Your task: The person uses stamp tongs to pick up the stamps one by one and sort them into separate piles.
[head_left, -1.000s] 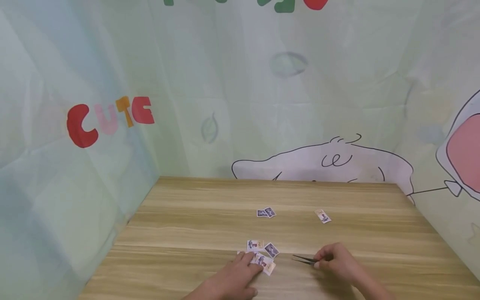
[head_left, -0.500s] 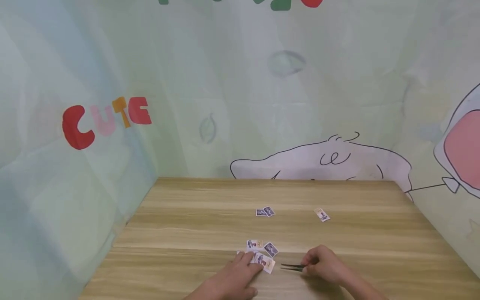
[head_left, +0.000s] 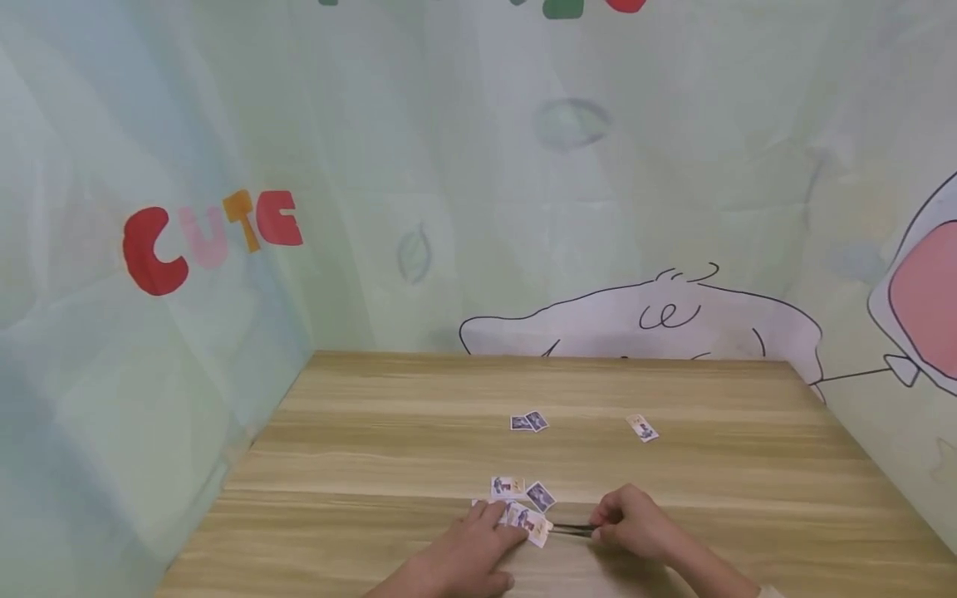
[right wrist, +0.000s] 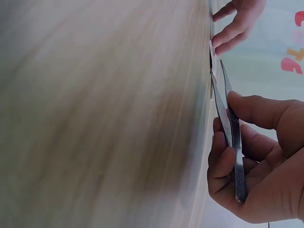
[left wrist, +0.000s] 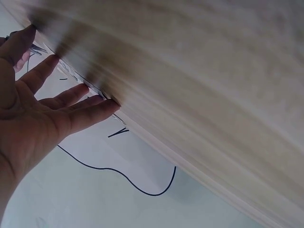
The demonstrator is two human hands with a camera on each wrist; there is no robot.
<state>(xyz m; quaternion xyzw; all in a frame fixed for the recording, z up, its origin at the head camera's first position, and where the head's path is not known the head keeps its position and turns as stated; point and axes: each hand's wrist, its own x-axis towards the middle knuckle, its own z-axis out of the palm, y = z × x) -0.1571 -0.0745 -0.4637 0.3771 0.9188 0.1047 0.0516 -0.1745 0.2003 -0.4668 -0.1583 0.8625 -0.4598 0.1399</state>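
Note:
My right hand (head_left: pixel 634 522) holds metal tweezers (right wrist: pixel 232 128) between thumb and fingers, their two tips apart. In the head view the tips reach the right edge of a small printed paper card (head_left: pixel 532 525). Spread across the cards at the front, my left hand (head_left: pixel 478 548) rests its fingertips on them, its fingers nearly straight in the left wrist view. Just beyond lie a light printed card (head_left: pixel 507 487) and a dark printed card (head_left: pixel 541 497). Part of the card pile is hidden under the left fingers.
Farther back on the wooden table (head_left: pixel 359 432) lie two overlapping dark cards (head_left: pixel 535 421). A light card (head_left: pixel 643 428) lies to their right. A printed cloth backdrop (head_left: pixel 419 166) rises behind the table's far edge and along its sides.
My right hand has moved left with the tweezers, bringing their tips from beside the cards to the front card's right edge. The left hand has stayed in place.

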